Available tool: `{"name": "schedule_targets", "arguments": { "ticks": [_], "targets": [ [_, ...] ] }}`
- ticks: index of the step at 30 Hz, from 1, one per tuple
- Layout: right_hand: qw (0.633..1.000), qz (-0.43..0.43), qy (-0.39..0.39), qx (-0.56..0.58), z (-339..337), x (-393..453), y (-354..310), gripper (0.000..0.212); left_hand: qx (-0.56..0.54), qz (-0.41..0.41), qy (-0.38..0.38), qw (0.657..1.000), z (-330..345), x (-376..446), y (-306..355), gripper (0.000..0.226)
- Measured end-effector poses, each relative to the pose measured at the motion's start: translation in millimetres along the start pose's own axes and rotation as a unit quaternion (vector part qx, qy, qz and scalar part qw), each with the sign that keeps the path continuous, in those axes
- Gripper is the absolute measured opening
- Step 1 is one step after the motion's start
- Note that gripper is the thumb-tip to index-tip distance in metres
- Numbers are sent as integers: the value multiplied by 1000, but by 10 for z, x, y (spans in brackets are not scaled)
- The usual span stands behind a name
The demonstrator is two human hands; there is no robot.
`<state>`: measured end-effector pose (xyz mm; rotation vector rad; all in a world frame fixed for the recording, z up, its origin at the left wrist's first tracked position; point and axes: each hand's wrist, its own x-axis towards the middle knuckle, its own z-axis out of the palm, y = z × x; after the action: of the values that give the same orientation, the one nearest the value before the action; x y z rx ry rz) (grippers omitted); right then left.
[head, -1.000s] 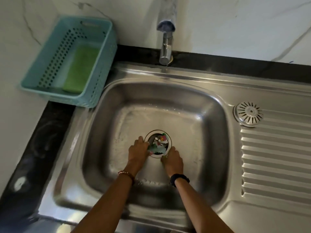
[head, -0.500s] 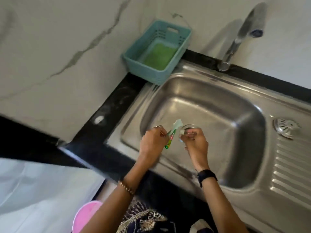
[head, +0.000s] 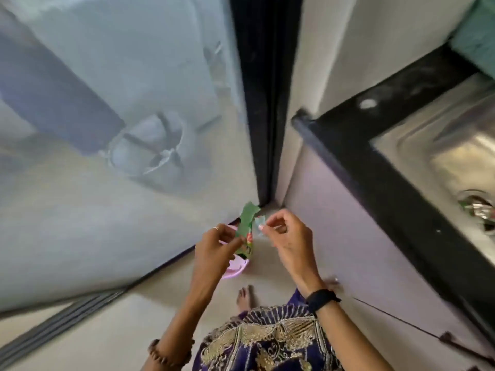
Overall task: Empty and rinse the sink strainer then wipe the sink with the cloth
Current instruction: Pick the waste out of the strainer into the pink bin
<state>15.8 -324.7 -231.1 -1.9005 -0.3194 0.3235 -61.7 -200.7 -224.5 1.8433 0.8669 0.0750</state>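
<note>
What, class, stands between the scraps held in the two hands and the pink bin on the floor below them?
Nothing visible. The left hand pinches a green wrapper and the right hand a pale scrap, right above the pink bin; only the left hand itself covers part of the bin.

A: What sort of place was it?
B: Home kitchen, def. Steel sink (head: 439,145) w/ drain strainer (head: 475,207) sat in a black stone tabletop (head: 356,145).
A: Anything else?
B: Pale wall, tiled floor (head: 150,311), pink bin (head: 235,269) below.
</note>
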Motion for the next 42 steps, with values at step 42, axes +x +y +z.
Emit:
{"name": "schedule_targets", "arguments": {
  "ticks": [42],
  "targets": [
    [894,210,-316,240,1068,-1194,-797,24,-606,-180,83,770,-846,-1275,-516,43]
  ]
}}
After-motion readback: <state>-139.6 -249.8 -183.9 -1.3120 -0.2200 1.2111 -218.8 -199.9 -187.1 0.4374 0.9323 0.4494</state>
